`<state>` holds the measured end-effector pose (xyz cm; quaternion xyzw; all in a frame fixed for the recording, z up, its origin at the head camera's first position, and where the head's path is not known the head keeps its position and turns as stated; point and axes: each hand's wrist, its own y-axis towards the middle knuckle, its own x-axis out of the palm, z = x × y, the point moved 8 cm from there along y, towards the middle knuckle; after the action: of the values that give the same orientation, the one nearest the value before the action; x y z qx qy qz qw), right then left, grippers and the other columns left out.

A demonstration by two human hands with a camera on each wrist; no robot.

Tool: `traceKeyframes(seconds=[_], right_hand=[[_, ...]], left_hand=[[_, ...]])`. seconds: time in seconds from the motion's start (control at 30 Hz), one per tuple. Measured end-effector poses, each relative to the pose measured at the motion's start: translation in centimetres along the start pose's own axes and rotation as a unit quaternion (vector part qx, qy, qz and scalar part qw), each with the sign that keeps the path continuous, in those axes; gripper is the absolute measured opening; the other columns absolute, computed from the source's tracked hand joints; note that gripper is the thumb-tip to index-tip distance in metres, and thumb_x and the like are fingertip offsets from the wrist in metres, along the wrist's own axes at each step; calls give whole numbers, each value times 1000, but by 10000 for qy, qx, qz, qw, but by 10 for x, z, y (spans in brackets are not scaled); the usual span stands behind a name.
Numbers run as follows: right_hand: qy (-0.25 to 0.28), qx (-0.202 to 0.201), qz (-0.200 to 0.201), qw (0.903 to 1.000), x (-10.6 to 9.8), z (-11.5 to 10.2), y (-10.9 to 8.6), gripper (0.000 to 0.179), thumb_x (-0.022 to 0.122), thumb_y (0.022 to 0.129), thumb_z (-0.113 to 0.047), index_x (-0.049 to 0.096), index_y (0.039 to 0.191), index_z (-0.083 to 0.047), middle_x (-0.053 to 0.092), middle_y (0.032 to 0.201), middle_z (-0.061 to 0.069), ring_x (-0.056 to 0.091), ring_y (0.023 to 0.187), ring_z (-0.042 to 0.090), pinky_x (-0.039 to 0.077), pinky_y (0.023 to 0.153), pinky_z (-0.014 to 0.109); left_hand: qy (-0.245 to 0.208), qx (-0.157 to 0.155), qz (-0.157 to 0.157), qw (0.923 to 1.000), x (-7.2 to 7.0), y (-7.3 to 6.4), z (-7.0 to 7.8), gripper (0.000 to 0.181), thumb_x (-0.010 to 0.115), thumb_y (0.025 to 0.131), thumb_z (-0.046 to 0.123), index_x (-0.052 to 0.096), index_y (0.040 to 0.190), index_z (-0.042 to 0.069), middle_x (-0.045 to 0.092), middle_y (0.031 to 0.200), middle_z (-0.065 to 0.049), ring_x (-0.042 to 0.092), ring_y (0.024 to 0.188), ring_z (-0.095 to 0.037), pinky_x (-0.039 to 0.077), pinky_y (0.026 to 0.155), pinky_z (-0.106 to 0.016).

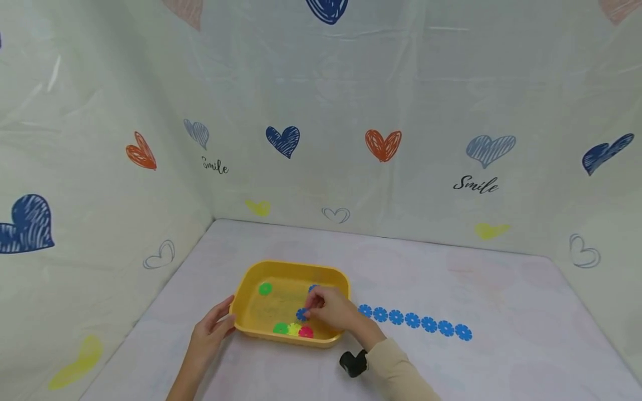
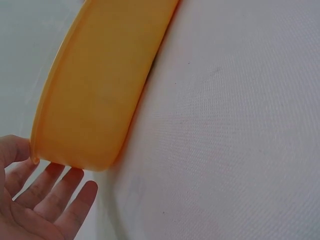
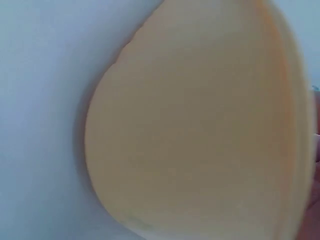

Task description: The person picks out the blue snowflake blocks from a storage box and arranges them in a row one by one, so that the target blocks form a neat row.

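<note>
A yellow tray [image 1: 281,338] stands on the table, holding a few flower-shaped discs. My left hand [image 1: 208,331] rests at the tray's left end. In the left wrist view its extended fingers [image 2: 65,192] touch the end wall, with the thumb at the rim. Reaching over the right side, my right hand [image 1: 331,306] pinches a blue flower disc [image 1: 302,314] between thumb and fingers inside the tray. Another blue disc [image 1: 313,288] is partly hidden behind that hand. In the right wrist view the tray's outer wall [image 3: 190,125] covers most of the hand.
Inside the tray lie a green disc [image 1: 265,288] at the back left and a green, a yellow [image 1: 293,329] and a pink disc [image 1: 306,332] along the front. A row of several blue discs [image 1: 412,320] runs rightward from the tray. A black object [image 1: 353,363] is at my right wrist.
</note>
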<state>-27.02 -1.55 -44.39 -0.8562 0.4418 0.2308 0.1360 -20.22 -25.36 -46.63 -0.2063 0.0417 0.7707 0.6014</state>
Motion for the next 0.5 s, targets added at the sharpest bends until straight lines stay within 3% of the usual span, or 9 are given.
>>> traceKeyframes(seconds=[0.33,0.5], right_hand=[[622,271,895,9937,-37,0,-28,16,69,83,-19,61,88,-7,62,82,2,56,73,12,53,66,17],[959,435,1447,9838,-59,7,-51,21,71,82,-20,61,87,-3,64,80,5,57,69,13,56,66,24]], left_hand=[[96,-30,0,9999,1,0,-1,47,50,95,11,39,140,6,44,139,-22,55,116,-30,55,85,-26],[-69,-18,-61,10000,1,1,-1,48,50,95,10,39,141,6,43,140,-21,57,113,-22,55,85,-24]])
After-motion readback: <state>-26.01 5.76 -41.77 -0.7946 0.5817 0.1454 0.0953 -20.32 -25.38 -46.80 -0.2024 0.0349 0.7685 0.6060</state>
